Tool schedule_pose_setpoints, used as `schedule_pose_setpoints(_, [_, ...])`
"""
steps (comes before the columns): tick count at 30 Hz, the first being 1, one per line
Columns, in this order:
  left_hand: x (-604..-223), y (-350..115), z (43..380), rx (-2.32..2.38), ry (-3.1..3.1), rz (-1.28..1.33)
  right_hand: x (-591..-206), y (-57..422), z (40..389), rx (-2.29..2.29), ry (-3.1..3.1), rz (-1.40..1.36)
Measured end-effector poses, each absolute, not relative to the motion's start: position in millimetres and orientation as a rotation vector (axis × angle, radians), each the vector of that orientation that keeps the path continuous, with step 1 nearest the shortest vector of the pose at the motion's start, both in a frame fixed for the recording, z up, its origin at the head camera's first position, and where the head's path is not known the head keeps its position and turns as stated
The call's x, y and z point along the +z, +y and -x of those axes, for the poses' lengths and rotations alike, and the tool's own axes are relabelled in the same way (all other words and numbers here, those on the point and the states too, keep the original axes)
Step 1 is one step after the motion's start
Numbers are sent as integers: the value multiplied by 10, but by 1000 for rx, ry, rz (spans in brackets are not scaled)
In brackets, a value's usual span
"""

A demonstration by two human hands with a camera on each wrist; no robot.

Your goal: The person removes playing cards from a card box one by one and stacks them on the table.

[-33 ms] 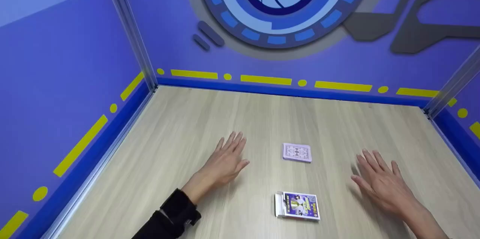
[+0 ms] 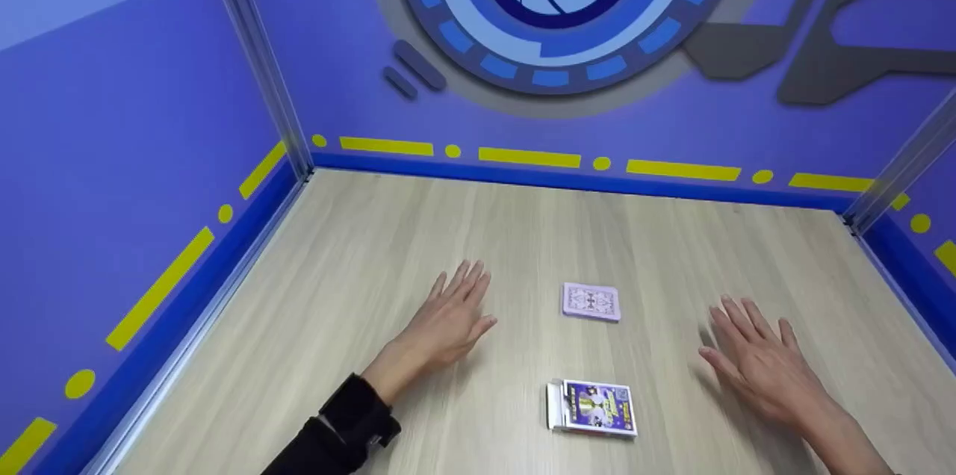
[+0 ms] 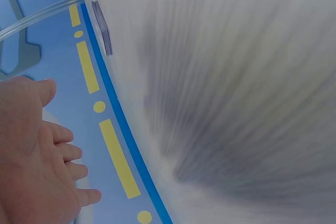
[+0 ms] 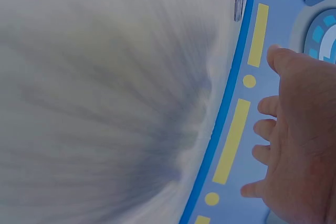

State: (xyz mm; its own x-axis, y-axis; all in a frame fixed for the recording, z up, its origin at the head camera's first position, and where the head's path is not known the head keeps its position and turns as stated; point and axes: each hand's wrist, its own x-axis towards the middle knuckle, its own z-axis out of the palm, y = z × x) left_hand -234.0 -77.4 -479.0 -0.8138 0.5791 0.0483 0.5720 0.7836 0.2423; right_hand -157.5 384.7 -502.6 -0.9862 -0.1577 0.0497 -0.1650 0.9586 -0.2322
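A squared deck of playing cards (image 2: 591,302) lies back-side up on the wooden table (image 2: 523,236), between the two hands. Nearer the person lies a purple and yellow card box (image 2: 597,408), its white flap end facing left. My left hand (image 2: 448,318) is left of the deck, palm down, with fingers straight and thumb out. To the right, my right hand (image 2: 765,367) is held in the same way, fingers spread. Neither holds anything. In the left wrist view the deck (image 3: 102,28) shows edge-on beyond the left hand (image 3: 42,161); the right wrist view has the right hand (image 4: 304,135).
Blue printed walls (image 2: 523,98) with yellow dashes border the table at the back and both sides. Metal posts (image 2: 261,49) stand at the back corners. A black band (image 2: 358,415) wraps the left wrist below a dark sleeve.
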Motion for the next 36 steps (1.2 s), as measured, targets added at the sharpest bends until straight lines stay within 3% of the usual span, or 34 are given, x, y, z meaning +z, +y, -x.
schedule_pose_setpoints(26, [-4783, -670, 2290, 534, 2898, -892, -4949, 3675, 1454, 427, -3038, -279])
schedule_pose_setpoints(36, [-4711, -594, 2210, 609, 2987, -1022, -4872, 3502, 1452, 450, -2963, -390])
